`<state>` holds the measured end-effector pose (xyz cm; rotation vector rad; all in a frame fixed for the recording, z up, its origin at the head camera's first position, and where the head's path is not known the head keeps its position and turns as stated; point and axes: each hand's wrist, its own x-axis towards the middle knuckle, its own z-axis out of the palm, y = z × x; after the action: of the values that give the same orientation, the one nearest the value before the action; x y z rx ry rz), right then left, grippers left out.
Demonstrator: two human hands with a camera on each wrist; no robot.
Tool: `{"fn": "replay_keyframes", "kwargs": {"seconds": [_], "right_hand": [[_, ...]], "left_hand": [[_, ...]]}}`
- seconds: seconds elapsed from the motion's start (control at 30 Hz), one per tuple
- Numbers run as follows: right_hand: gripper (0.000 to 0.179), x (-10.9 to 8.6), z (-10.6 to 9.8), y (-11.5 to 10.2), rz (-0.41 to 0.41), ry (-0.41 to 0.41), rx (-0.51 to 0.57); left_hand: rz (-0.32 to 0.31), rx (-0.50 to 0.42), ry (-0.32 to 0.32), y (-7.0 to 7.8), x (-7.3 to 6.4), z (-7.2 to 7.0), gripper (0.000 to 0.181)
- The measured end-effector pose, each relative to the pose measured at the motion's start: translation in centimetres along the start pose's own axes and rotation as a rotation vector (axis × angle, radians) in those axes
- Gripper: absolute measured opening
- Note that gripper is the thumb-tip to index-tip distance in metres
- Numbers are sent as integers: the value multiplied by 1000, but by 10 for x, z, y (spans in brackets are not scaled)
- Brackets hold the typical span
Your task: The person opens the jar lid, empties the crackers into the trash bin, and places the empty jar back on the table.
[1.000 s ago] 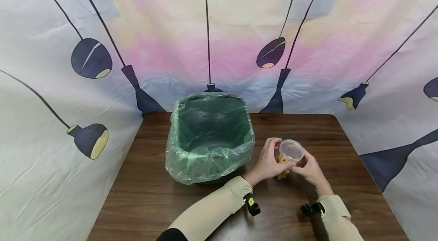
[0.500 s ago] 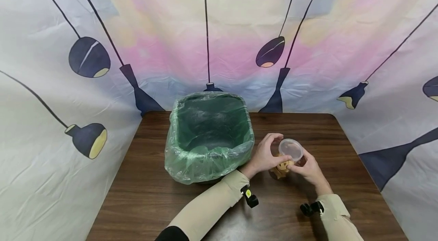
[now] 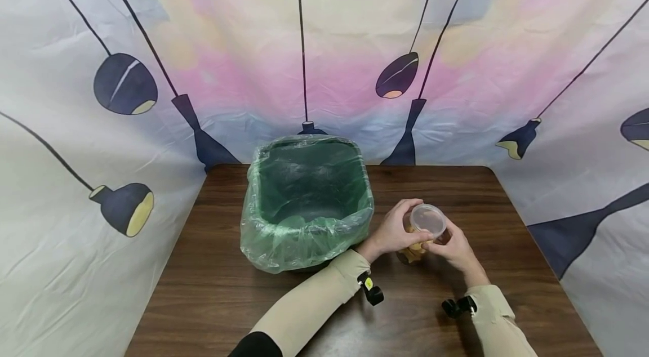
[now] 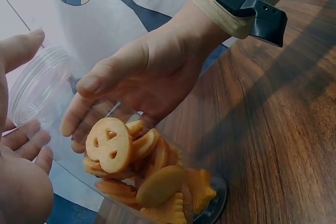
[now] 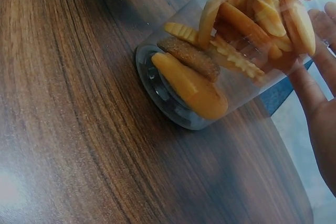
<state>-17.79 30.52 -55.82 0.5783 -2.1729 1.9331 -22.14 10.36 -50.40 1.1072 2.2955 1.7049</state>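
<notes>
A clear plastic jar (image 5: 242,77) holds several yellow and brown pieces that look like biscuits and crinkle-cut chips, one with a face cut-out (image 4: 108,145). Its round clear top (image 3: 428,220) faces up in the head view; whether that is a separate lid, I cannot tell. From the left, my left hand (image 3: 394,231) grips the jar, its thumb across the front. My right hand (image 3: 458,253) grips the upper right side; in the left wrist view its fingers curl round the clear wall. Hands and glare hide part of the jar.
Left of the hands, a square bin (image 3: 306,205) lined with a green plastic bag stands on the brown wooden table (image 3: 203,289). Behind the table hangs a printed cloth (image 3: 345,64) with lamp shapes.
My left hand shifted leftward and its thumb moved back from the right hand, baring more of the pieces; it then closed in slightly again. My right hand stays at the jar's top.
</notes>
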Motion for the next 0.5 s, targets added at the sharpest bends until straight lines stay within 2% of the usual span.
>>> {"fn": "replay_keyframes", "kwargs": {"seconds": [0.27,0.5], "right_hand": [[70,1,2,-5,-1,4,5],[71,1,1,-3,4,10,-15]], "left_hand": [[5,6,-14,-1,2,0,76],[18,12,-51,-3,3,-1,74]]}}
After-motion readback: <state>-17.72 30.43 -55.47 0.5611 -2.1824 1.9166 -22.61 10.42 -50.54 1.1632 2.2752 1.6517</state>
